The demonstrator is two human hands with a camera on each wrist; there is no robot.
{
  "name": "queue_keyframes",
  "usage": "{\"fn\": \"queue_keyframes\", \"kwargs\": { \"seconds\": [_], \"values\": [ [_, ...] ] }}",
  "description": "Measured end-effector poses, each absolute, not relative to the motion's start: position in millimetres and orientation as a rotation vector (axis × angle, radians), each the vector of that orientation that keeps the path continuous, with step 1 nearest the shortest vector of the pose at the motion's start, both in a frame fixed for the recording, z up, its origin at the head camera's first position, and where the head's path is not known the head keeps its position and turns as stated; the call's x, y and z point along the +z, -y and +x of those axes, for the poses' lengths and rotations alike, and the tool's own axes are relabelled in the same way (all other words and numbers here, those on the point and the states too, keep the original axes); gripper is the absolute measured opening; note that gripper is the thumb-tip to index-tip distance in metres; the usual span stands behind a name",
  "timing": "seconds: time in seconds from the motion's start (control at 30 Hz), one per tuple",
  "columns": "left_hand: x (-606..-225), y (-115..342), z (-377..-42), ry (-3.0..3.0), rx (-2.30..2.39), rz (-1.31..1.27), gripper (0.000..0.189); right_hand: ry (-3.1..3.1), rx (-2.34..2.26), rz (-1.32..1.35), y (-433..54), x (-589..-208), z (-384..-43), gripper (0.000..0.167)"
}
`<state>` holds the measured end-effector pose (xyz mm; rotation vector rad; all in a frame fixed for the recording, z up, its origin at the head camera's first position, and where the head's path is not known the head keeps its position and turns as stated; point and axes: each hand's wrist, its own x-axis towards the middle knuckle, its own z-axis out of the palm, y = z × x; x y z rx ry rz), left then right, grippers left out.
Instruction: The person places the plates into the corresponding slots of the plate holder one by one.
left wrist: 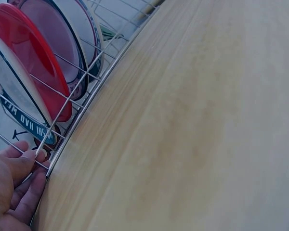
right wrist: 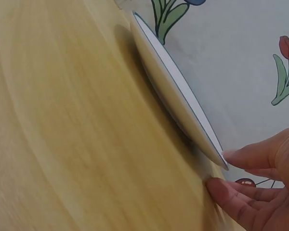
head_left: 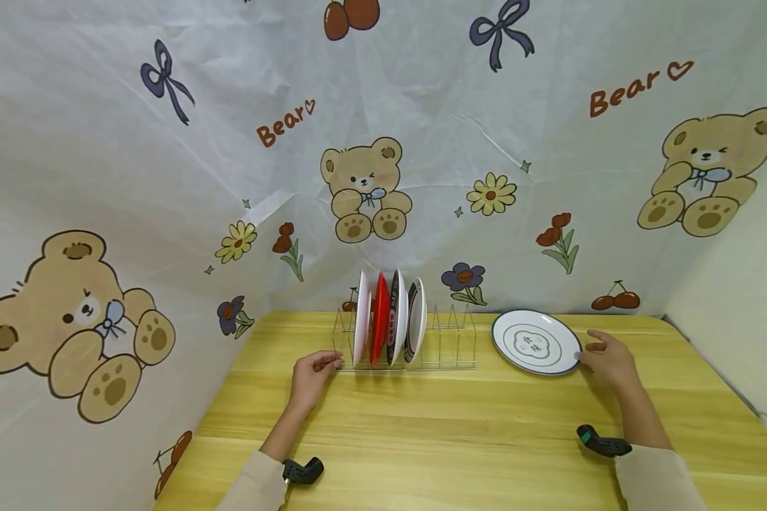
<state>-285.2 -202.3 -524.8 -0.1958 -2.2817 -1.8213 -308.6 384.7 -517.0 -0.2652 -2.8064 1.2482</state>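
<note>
At the left end of a wire dish rack (head_left: 444, 367), my left hand (head_left: 311, 376) pinches the corner wires; the left wrist view shows the thumb and fingers (left wrist: 29, 192) around them. Upright in the rack stand a white plate (head_left: 361, 319), a red plate (head_left: 380, 319), a plate with a dark patterned underside (head_left: 394, 319) and a white dish with a dark patterned band (head_left: 417, 323). Right of the rack, a white plate with a blue rim (head_left: 508, 348) lies face up. My right hand (head_left: 610, 362) has its thumb at this plate's rim, with the fingers spread below the edge.
The wooden table (head_left: 434, 440) carries everything. A cloth (head_left: 422, 106) printed with bears and flowers hangs along the back and left. A pale wall (head_left: 741, 312) borders the right side. Black devices (head_left: 303, 470) are strapped at both wrists.
</note>
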Motion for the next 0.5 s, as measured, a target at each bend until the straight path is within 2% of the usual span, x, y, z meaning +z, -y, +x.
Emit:
{"fn": "queue_keyframes", "kwargs": {
  "seconds": [0.5],
  "values": [
    [-525,203,-286,2.274,-1.835,-0.208,0.017,2.834,1.274,-0.29,-371,-518,-316,0.078]
  ]
}}
